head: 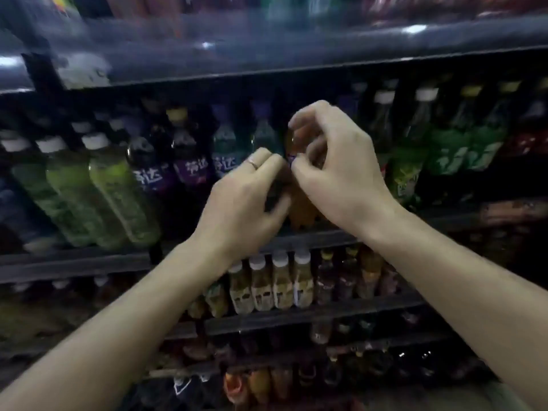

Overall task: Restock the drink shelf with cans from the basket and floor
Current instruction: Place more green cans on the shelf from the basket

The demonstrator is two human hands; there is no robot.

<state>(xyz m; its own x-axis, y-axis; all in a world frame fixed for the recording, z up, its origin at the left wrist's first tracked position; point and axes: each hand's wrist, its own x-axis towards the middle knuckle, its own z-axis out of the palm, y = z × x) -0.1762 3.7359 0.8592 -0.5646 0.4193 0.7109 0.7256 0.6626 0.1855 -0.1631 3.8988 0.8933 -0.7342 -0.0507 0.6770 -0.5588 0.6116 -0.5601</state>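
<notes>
Both hands, left (249, 200) and right (335, 167), curl around an upright orange plastic drink bottle (299, 209) standing at the front edge of the dark middle shelf (89, 259), directly ahead between them, right hand higher.

Both hands cover most of an orange bottle (299, 209) on the middle shelf (311, 237); only its lower body and a sliver near the neck show, and its label is mostly hidden. Whether the left hand (246, 200) grips that bottle or the dark one beside it cannot be told. The right hand (335, 167) has motion-smeared fingers (299, 120). The top shelf's goods (415, 4) are blurred and cut by the upper edge. The bottles on the lowest shelf (258, 384) are dim, their labels unreadable.
</notes>
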